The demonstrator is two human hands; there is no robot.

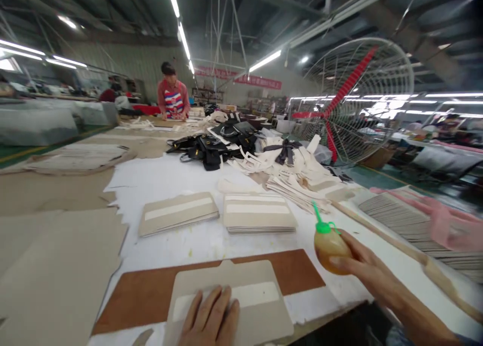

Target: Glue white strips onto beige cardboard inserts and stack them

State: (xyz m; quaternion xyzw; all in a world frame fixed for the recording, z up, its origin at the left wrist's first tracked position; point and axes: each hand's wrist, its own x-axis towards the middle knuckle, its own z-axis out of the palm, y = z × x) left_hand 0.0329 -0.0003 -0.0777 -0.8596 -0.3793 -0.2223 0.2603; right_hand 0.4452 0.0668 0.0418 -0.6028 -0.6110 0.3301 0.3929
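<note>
My left hand (211,318) lies flat, fingers stretched out, on a beige cut panel (230,298) with a white strip across it. That panel rests on a brown board (151,290) at the table's near edge. My right hand (358,263) is wrapped round a small bottle of amber glue (330,245) with a green nozzle, held tilted above the white table top to the right of the board.
Two stacks of beige panels (177,212) (258,212) lie beyond the board. Black bag parts (211,147) and white pieces (298,170) are piled farther back. A person (172,99) works at the far end. A big fan (358,99) stands right. Another person's blurred pink-gloved hand (449,225) is over grey sheets (407,220).
</note>
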